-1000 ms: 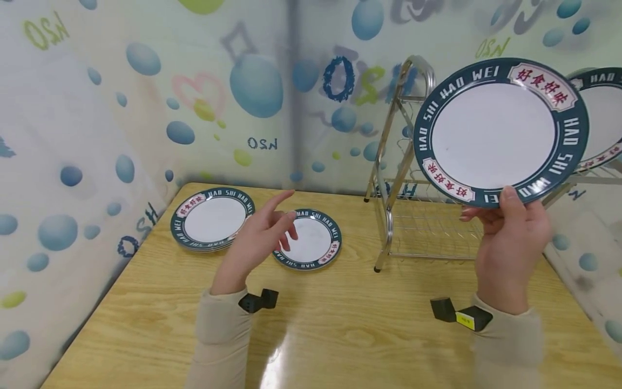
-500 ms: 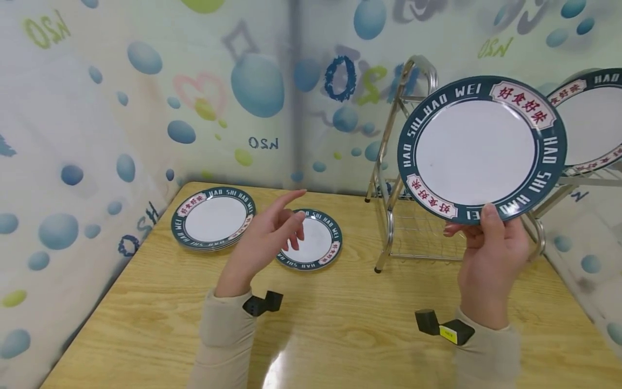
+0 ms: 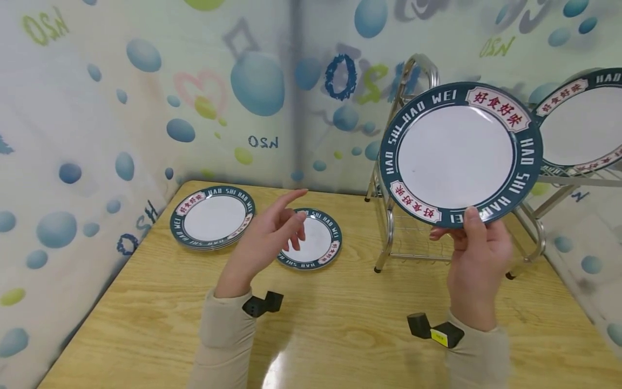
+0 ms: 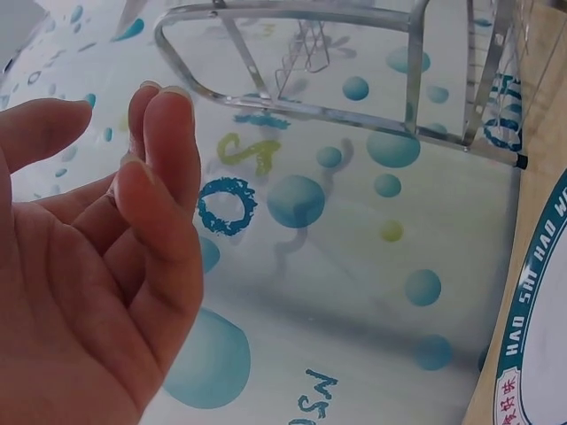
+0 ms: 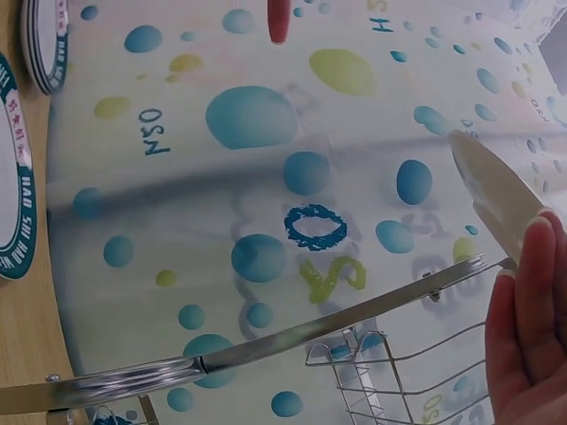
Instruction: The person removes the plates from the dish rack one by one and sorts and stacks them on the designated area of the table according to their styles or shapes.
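Note:
My right hand (image 3: 478, 265) pinches the lower rim of a white plate (image 3: 459, 156) with a dark green lettered border, thumb on the front and fingers behind. The plate is held up tilted, facing me, in front of the metal dish rack (image 3: 389, 216). In the right wrist view that plate (image 5: 498, 190) shows nearly edge-on beside the fingertips. My left hand (image 3: 264, 237) hangs loosely curled with nothing in it, index finger stretched out, over a single plate (image 3: 313, 240) on the table. The left wrist view shows the same hand (image 4: 97, 257) with its palm bare.
A stack of matching plates (image 3: 214, 219) lies at the table's back left. Another plate (image 3: 583, 127) stands on the upper tier of the rack, at the right. The wooden table (image 3: 350, 335) meets a bubble-patterned wall covering (image 3: 316, 146) behind and at both sides.
My right hand has moved left and a little down with the plate, showing more of the plate standing on the rack. The left hand has shifted slightly right, then stayed still.

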Tool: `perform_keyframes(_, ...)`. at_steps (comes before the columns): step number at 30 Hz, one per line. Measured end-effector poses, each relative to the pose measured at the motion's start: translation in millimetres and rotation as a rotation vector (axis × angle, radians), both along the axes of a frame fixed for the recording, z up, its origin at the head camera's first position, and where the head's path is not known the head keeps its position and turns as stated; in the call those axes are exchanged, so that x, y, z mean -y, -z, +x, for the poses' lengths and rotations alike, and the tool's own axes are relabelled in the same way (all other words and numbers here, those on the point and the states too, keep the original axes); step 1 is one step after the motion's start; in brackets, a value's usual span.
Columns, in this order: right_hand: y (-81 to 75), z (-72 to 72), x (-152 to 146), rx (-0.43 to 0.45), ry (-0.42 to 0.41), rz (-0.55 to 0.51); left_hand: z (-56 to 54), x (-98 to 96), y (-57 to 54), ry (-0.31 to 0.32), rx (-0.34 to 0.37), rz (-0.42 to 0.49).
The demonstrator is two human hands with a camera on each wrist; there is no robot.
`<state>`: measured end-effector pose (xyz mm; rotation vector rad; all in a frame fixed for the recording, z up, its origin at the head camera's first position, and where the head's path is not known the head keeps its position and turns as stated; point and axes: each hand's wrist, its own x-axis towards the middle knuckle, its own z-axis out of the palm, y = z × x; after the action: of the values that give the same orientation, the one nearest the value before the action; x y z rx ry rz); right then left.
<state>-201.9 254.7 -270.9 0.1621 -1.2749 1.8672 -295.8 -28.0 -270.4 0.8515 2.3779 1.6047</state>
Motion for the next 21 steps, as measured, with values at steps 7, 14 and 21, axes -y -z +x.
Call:
perform_keyframes(7, 3.7, 0.4, 5.6, 0.033, -0.032, 0.031, 14.8, -4.7, -18.0, 0.033, 0.032, 0.019)
perform_keyframes(14, 6.4, 1.5, 8.0, 0.042, -0.037, 0.044, 19.8, -7.2, -23.9, 0.027, 0.025, 0.007)
perform_keyframes(21, 8.3, -2.7, 10.0, -0.009, -0.097, 0.031, 18.8, -7.4, -23.2, 0.034, 0.025, 0.001)
